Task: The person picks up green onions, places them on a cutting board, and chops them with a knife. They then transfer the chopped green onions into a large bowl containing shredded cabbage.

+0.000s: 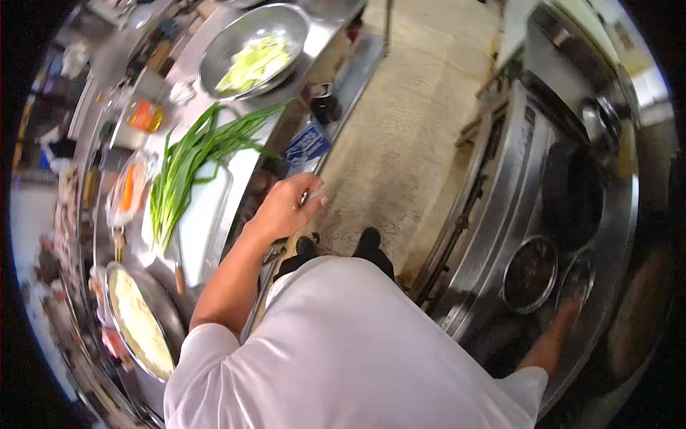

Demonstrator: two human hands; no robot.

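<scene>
Left hand: held at the counter edge, fingers curled around a small object that cannot be identified.
Green onions: laid on the white cutting board, just beyond the left fingers.
Right hand: rested on the stove; finger state cannot be told.
Small pot: seen just beside the right fingertips.

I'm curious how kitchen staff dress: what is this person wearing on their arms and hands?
A plain white short-sleeved top covers the shoulders and upper arms. Both forearms are bare, and the left hand wears no glove. The right hand is too dim to judge. No watch or jewellery shows.
</scene>
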